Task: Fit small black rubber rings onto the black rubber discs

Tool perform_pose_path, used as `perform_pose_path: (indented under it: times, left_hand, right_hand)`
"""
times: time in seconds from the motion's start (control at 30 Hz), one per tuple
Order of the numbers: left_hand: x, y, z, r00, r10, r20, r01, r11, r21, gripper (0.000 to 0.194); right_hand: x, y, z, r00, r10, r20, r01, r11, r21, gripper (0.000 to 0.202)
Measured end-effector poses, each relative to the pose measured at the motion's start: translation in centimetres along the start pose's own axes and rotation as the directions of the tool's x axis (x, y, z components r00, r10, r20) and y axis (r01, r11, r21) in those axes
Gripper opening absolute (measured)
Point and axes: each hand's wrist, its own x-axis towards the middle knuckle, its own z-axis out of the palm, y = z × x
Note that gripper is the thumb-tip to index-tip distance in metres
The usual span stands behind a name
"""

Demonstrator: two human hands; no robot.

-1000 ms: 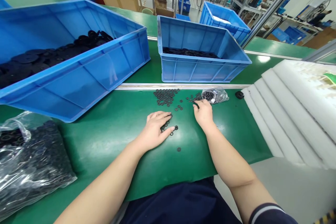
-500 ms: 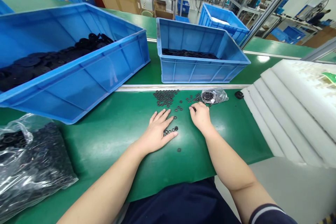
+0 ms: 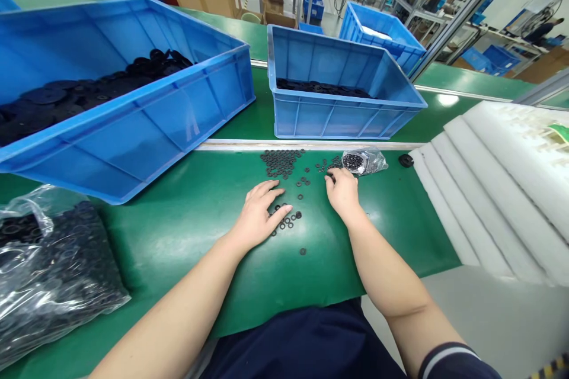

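My left hand (image 3: 256, 216) is open above the green tabletop, thumb and fingers apart, beside a loose group of small black rings (image 3: 291, 225). The hand partly covers some of these rings. Just beyond its fingertips lies a dense flat cluster of black rings (image 3: 280, 161). My right hand (image 3: 343, 192) has its fingers curled together near scattered tiny black parts (image 3: 324, 164). What its fingertips pinch, if anything, is too small to name. Touching distance from that hand, a small clear plastic bag (image 3: 376, 161) lies on its side, its mouth showing more small black parts.
A large blue bin (image 3: 191, 124) of black discs stands at left, a second blue bin (image 3: 347, 121) behind the rings. A big clear bag (image 3: 66, 272) of black parts sits front left. Stacked white foam sheets (image 3: 484, 201) line the right, beside a black round part (image 3: 406, 160).
My left hand has drawn back to the left, uncovering more rings beside the thumb. My right hand has shifted slightly right and away from me, toward the small bag.
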Motion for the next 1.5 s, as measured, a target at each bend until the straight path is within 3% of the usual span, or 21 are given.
perform_pose_path:
  times: [0.27, 0.43, 0.63, 0.77, 0.87, 1.03, 1.27, 1.5]
  left_hand:
    - [0.1, 0.0, 0.1, 1.000, -0.007, -0.001, 0.007, 1.000, -0.015, 0.038]
    - [0.1, -0.1, 0.1, 1.000, -0.001, 0.000, 0.001, 1.000, -0.011, 0.038]
    - [0.2, 0.1, -0.3, 0.999, 0.023, -0.042, -0.023, 1.000, 0.004, 0.034]
    - [0.4, 0.3, -0.9, 0.994, -0.043, -0.105, 0.049, 0.997, 0.055, 0.032]
    - [0.3, 0.4, -1.0, 0.995, -0.072, -0.066, 0.077, 0.995, 0.065, 0.031]
    - [0.0, 0.4, -0.8, 0.999, -0.010, 0.037, 0.008, 0.999, 0.051, 0.026]
    - [0.0, -0.1, -0.3, 0.999, -0.013, 0.045, 0.010, 0.997, 0.071, 0.021]
    - [0.1, -0.2, -0.3, 0.999, -0.033, 0.043, 0.031, 0.998, 0.061, 0.019]
  right_hand:
    - [-0.1, -0.1, 0.5, 0.994, -0.099, 0.037, 0.101, 0.993, -0.064, 0.023]
    - [0.0, -0.5, 0.8, 0.998, -0.068, 0.008, 0.068, 0.995, -0.075, 0.026]
    - [-0.5, 0.2, 0.2, 0.994, -0.104, -0.018, 0.106, 0.988, 0.115, 0.019]
    - [-0.9, 0.2, 0.1, 0.990, -0.144, 0.000, 0.141, 0.969, 0.205, 0.016]
    - [-0.6, -0.1, 0.1, 0.986, -0.163, 0.029, 0.155, 0.970, 0.188, 0.015]
    - [-0.5, -1.0, -0.2, 0.983, -0.169, 0.067, 0.158, 0.977, 0.143, 0.015]
    - [-3.0, -3.3, -0.5, 0.956, -0.267, 0.118, 0.221, 0.926, 0.306, 0.012]
    - [-3.4, -4.3, 0.4, 0.933, -0.321, 0.159, 0.285, 0.934, 0.215, 0.014]
